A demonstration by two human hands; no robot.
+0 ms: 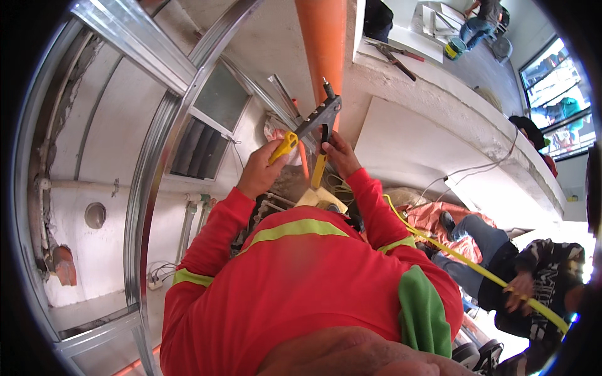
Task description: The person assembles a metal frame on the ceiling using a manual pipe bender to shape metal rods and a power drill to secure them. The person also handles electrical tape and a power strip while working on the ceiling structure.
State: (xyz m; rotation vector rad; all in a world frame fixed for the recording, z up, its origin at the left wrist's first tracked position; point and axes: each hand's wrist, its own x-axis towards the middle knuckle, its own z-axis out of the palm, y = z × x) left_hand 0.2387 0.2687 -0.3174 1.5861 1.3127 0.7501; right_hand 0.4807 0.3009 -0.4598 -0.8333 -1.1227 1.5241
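A hand riveter (320,118) with a dark head and yellow grips is held up in front of my chest, its two handles spread apart and its nose pointing upward. My left hand (257,172) is closed around the end of one yellow handle. On the other side, my right hand (340,155) pinches the dark upper part of the second handle, whose yellow grip hangs down below the fingers. An orange pipe (321,44) stands directly behind the tool. Whether a rivet sits in the nose is too small to tell.
Metal framing studs (141,207) rise at my left. Pliers (395,59) lie on a concrete ledge (451,103) at the right. A co-worker (520,276) sits at the lower right, a hand on a yellow strip (476,266) running toward me. Another person (481,25) is farther back.
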